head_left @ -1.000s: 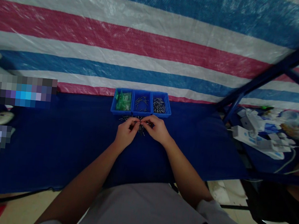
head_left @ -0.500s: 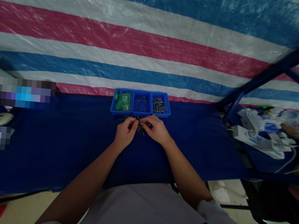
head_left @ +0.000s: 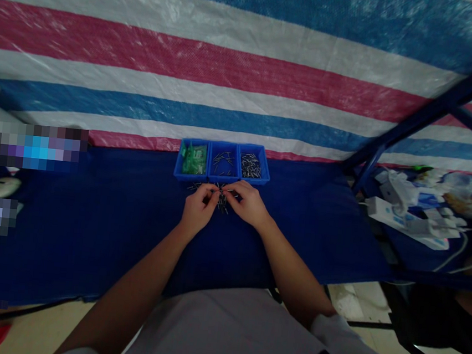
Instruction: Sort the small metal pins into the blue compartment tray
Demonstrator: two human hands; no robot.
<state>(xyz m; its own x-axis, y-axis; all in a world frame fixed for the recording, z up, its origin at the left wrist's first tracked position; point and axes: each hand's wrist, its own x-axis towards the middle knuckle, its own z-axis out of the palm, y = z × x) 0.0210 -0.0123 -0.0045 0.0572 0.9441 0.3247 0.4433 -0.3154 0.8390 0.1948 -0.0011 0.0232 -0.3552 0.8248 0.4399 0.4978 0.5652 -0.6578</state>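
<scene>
My left hand [head_left: 200,206] and my right hand [head_left: 247,202] meet fingertip to fingertip just in front of the blue bins. Both are closed in a pinch. Between the right thumb and forefinger is a thin metal pin [head_left: 227,191]; its ends are partly covered by fingers. What the left fingertips grip is too small to make out. Beneath the hands, a loose pile of thin dark and silver pins [head_left: 222,202] lies on the blue table, partly hidden by them.
Three joined blue bins [head_left: 221,179] hold a green plastic packet [head_left: 195,160], a few thin pins [head_left: 223,159] and many short metal pieces [head_left: 251,166]. A white power strip [head_left: 409,224] with cables lies right, beyond a blue frame bar [head_left: 417,116]. Striped sheeting [head_left: 246,72] hangs behind.
Both hands stay at nearly the same spot, still pinched together. Only the fingertips have shifted very slightly; the pile and bins look unchanged.
</scene>
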